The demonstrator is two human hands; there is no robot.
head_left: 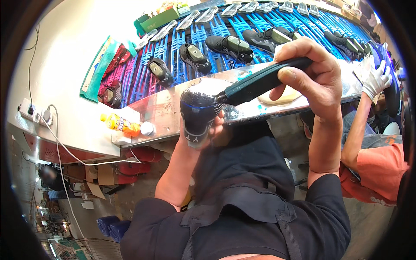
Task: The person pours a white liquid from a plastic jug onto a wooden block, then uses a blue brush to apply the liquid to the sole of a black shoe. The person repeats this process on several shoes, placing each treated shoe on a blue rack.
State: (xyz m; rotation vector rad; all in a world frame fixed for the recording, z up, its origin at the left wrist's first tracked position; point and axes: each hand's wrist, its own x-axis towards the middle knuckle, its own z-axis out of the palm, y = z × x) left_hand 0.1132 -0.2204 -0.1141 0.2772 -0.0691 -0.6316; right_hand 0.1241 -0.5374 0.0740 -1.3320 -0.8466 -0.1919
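Observation:
My left hand (217,125) is wrapped round a black shoe upper (196,113), gripping it from behind and below. A blue line crosses the upper, and its grey heel part points down toward me. In my right hand (318,76) is a brush (264,82) with a broad, dark handle, pinched between thumb and fingers. The brush's dark tip meets the right side of the upper near the blue line, though I cannot tell how firmly it touches. Most of my left fingers are hidden behind the shoe.
Beyond the bench edge (162,104), a rack of blue bars (175,47) carries several black shoes (229,47) and clear soles (206,15). An orange bottle (123,125) stands at left near a plugged-in cable (47,115). At right, a co-worker's white-gloved hand (375,78) works close by.

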